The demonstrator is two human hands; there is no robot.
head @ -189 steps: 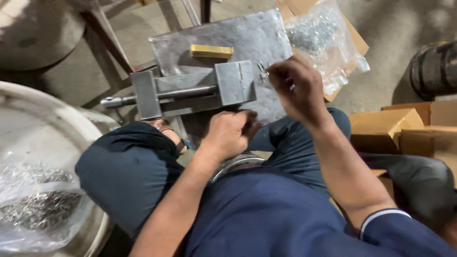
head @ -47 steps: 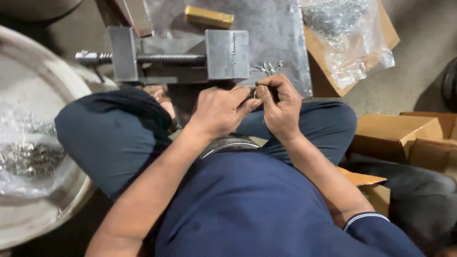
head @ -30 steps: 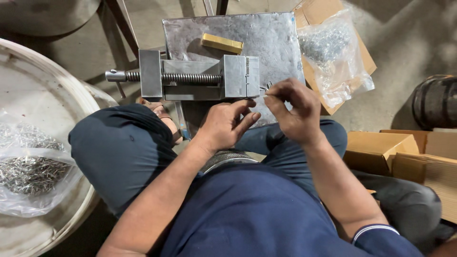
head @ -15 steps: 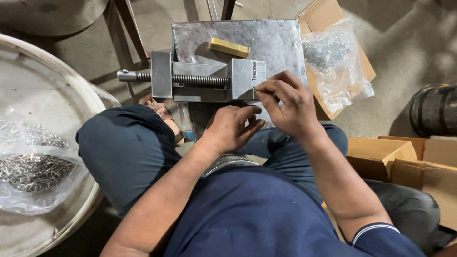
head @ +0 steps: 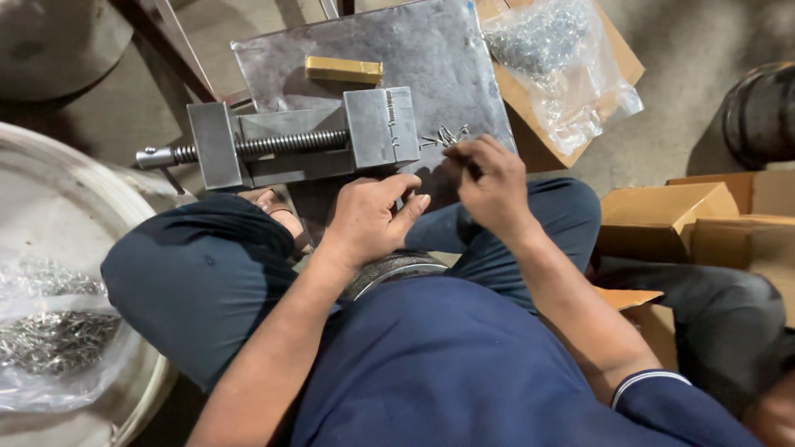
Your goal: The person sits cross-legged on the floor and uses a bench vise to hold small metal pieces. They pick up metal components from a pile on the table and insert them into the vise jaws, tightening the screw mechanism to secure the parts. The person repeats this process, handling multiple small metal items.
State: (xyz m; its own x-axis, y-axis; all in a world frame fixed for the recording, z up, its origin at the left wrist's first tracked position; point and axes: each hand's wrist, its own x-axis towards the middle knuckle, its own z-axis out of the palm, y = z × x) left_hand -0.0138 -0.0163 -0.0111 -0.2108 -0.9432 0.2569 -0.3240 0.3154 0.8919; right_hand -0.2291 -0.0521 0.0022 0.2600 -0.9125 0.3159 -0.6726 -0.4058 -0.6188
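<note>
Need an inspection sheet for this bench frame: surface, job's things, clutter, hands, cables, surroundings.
Surface: grey metal plate, scuffed.
Job's things: steel vise on the plate; small loose pins beside it.
Clutter: brass-coloured block behind the vise.
Hands: left hand open by the vise; right hand over the pins, grip hidden.
Cables: nothing seen.
Surroundings: bag of metal parts on cardboard; round tub with bagged parts; cardboard boxes.

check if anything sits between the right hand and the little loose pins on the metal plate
Nothing visible does. The right hand is already at the small pins on the grey metal plate, fingertips next to them. The vise sits to their left, and the left hand rests below it.
</note>
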